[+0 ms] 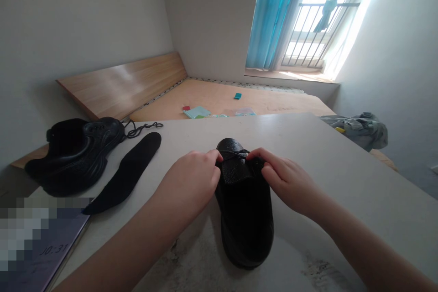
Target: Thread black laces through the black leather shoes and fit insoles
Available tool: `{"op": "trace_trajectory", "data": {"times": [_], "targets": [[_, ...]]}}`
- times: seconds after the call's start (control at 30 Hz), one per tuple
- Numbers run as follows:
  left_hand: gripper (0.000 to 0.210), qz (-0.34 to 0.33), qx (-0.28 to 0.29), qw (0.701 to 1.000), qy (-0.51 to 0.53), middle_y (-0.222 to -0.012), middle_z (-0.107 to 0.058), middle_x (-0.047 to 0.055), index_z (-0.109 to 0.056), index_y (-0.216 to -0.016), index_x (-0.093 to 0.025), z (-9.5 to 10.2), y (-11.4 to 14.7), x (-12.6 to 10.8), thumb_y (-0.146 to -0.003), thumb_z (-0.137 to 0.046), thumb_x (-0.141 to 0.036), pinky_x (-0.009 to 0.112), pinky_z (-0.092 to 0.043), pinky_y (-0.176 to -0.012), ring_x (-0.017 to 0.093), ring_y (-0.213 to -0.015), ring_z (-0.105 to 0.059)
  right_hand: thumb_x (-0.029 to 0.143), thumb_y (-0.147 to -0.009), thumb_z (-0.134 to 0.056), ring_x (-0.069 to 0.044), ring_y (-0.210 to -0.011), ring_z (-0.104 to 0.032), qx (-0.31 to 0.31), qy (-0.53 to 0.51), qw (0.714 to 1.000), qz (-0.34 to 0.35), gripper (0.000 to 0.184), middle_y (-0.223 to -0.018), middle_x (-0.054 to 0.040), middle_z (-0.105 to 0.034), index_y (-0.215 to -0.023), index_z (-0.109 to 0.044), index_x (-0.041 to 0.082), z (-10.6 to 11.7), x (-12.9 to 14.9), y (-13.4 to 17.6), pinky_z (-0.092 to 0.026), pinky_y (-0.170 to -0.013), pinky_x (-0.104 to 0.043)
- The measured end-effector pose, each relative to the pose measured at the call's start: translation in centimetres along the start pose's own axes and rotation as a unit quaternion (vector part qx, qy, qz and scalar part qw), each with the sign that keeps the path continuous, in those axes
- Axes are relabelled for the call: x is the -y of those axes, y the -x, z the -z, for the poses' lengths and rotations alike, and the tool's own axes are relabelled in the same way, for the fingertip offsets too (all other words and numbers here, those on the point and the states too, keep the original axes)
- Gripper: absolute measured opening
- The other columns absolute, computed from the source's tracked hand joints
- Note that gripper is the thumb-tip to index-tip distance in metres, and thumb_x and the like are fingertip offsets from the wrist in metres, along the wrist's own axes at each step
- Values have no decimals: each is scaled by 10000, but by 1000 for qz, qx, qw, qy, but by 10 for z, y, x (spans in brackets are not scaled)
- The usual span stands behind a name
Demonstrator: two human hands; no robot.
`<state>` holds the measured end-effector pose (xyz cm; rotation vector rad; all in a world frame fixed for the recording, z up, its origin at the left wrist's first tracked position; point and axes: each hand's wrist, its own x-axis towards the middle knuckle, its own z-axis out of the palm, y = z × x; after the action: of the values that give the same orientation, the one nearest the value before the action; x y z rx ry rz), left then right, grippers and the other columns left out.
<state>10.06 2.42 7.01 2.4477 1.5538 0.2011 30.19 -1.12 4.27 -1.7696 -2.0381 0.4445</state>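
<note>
A black leather shoe [248, 232] sits on the white table with its opening toward me and its toe pointing away. A thin black shoelace [234, 152] crosses over the shoe's tongue [236, 171]. At the left edge of the lacing, my left hand [196, 173] is closed, thumb and forefinger pinching the lace. My right hand [285, 175] pinches the lace on the right side, its fingers against the shoe's upper. The exact grip of the fingertips is partly hidden. Left of my hands lies a black insole [128, 173].
Another black shoe [75, 155], with loose laces [140, 128], rests at the table's left edge. Near it, bottom left, is a screen device [65, 242], partly pixelated. Beyond the white table [191, 139] are a bed [212, 93] with small packets, and grey cloth [362, 127] at right.
</note>
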Motion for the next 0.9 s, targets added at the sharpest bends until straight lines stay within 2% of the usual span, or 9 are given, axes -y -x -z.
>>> {"op": "trace_trajectory", "data": {"times": [0.1, 0.23, 0.37, 0.43, 0.57, 0.73, 0.83, 0.9], "targets": [[343, 6, 10, 1000, 21, -897, -718, 64, -692, -981, -240, 0, -3, 3, -815, -395, -194, 344, -398, -700, 260, -846, -645, 229, -874, -341, -157, -691, -540, 6, 27, 999, -16, 268, -728, 21, -586, -1045, -546, 252, 2, 2, 1, -349, -623, -259], [274, 11, 13, 1000, 18, -855, -723, 35, -707, -896, -255, 1, -8, 8, -795, -453, -235, 328, -376, -643, 240, -782, -638, 242, -900, -348, -149, -692, -558, 15, 47, 998, -26, 239, -769, 15, -626, -1017, -556, 251, 5, 6, 1, -354, -613, -247], [206, 1, 12, 1000, 13, -804, -708, 18, -685, -812, -252, 3, -8, 10, -781, -482, -242, 308, -353, -605, 220, -741, -622, 228, -915, -365, -165, -750, -604, 30, 119, 991, -50, 258, -872, -8, -673, -1085, -557, 251, 10, 15, 0, -346, -609, -255], [202, 1, 6, 1000, 6, -784, -702, 13, -674, -816, -256, 3, -7, 9, -790, -475, -233, 308, -344, -597, 220, -728, -621, 203, -909, -378, -183, -761, -623, 39, 183, 981, -49, 257, -877, -25, -682, -1073, -572, 238, 12, 23, -2, -324, -591, -267], [197, 3, -3, 1000, -5, -786, -700, 24, -648, -852, -243, 1, -5, 4, -824, -455, -216, 315, -348, -605, 231, -738, -631, 181, -873, -457, -206, -700, -641, 63, 280, 957, -47, 175, -756, -49, -670, -928, -619, 217, 15, 41, -11, -258, -524, -275], [181, 4, -18, 999, -26, -769, -688, 43, -601, -904, -218, -3, -5, 2, -870, -423, -225, 315, -346, -582, 238, -713, -637, 97, -838, -494, -241, -730, -676, 84, 337, 936, -53, 164, -735, -86, -680, -856, -638, 174, 13, 59, -19, -280, -513, -276], [177, 4, -18, 999, -40, -765, -685, 49, -596, -915, -215, -4, -4, 1, -876, -424, -230, 312, -349, -575, 241, -710, -642, 13, -781, -501, -251, -737, -683, 85, 349, 932, -52, 217, -744, -91, -689, -876, -635, 154, 12, 62, -20, -316, -527, -280], [188, 3, -19, 999, -41, -765, -684, 57, -594, -931, -207, -3, -4, 0, -881, -413, -225, 310, -360, -576, 243, -710, -644, 43, -811, -490, -249, -721, -683, 84, 347, 933, -46, 193, -734, -90, -687, -880, -629, 157, 12, 59, -18, -314, -514, -281]]}}
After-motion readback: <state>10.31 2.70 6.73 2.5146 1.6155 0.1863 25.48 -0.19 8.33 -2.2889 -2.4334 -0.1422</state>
